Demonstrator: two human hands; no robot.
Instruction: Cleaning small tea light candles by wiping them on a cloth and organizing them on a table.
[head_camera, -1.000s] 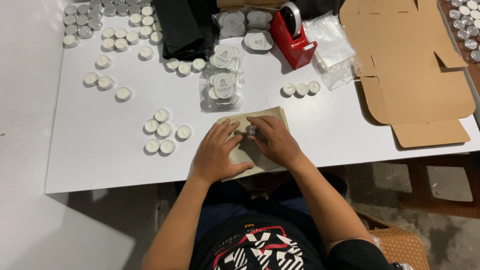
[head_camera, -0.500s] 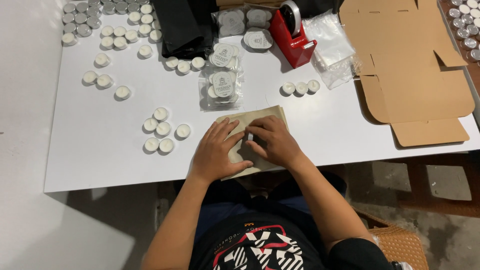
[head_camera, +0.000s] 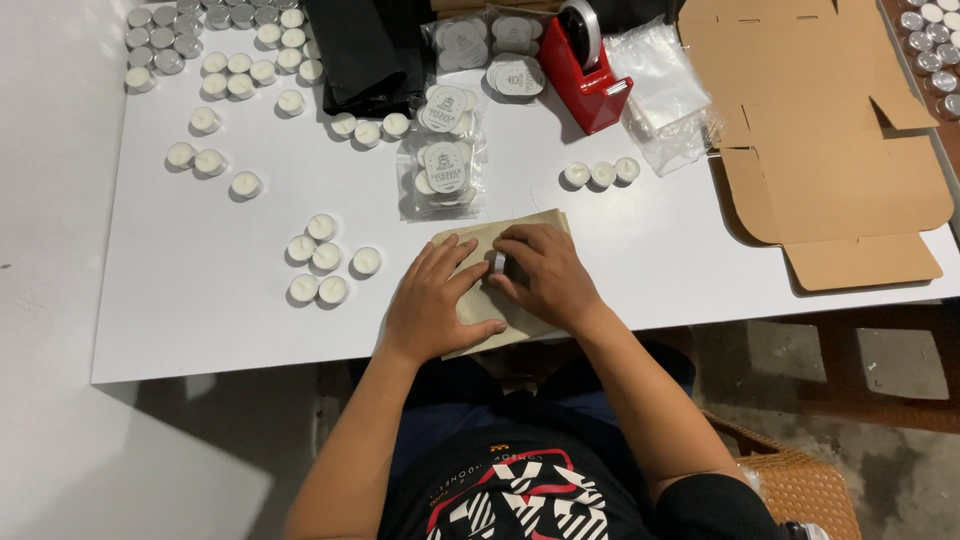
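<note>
Grip: left hand (head_camera: 432, 305) flat, fingers spread, pressing tan paper pouch (head_camera: 500, 280) onto table (head_camera: 200, 320); right hand (head_camera: 540, 275) pinching small white tealight (head_camera: 497, 262) on pouch. Pouch at 6 o'clock table edge, flat, creased.

red tape dispenser (head_camera: 590, 75) | flat cardboard box (head_camera: 830, 140); clear bags (head_camera: 665, 95) | loose tealights (head_camera: 325, 258)

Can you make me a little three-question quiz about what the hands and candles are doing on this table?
1. True or false: both hands rest on the tan paper packet.
2. How many tealights sit in the short row just left of the clear plastic bags?
3. The tape dispenser is: A red, B green, C yellow.

Key: 1 true: left hand and right hand press on it. 2 three. 3 A.
</note>
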